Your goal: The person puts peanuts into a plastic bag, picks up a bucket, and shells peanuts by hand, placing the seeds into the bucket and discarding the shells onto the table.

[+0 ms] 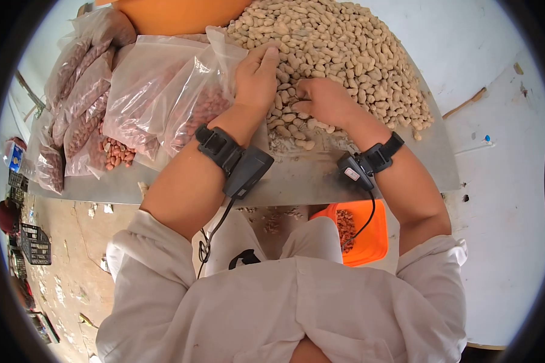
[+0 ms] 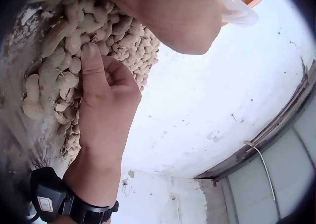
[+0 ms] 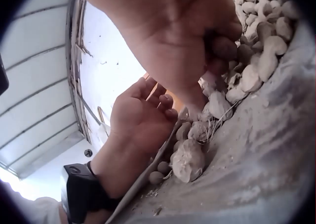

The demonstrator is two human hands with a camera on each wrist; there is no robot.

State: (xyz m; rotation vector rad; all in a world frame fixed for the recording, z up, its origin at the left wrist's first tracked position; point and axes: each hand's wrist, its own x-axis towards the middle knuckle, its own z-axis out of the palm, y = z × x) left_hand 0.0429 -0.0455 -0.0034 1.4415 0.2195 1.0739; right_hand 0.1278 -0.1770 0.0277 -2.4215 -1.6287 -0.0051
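Note:
A big heap of peanuts in their shells [image 1: 345, 48] covers the far half of the grey table [image 1: 297, 181]. My left hand [image 1: 257, 78] lies at the heap's near left edge, fingers stretched out over the shells and holding nothing; in the right wrist view this left hand [image 3: 140, 118] shows a loose, bare palm. My right hand [image 1: 322, 100] sits just to its right with fingers curled in. Up close, the right hand [image 3: 177, 41] pinches a peanut [image 3: 222, 47] at the heap's edge. Seen from the left wrist, the right hand's [image 2: 106, 100] thumb presses against the peanuts [image 2: 59, 71].
Clear plastic bags of red shelled kernels [image 1: 157, 103] lie left of my left hand, with more bags [image 1: 79, 91] beyond and loose kernels [image 1: 118, 151] beside them. An orange basin [image 1: 175, 15] stands at the back. An orange bin [image 1: 363, 236] sits below the table's near edge. A black crate [image 1: 35, 244] is on the floor.

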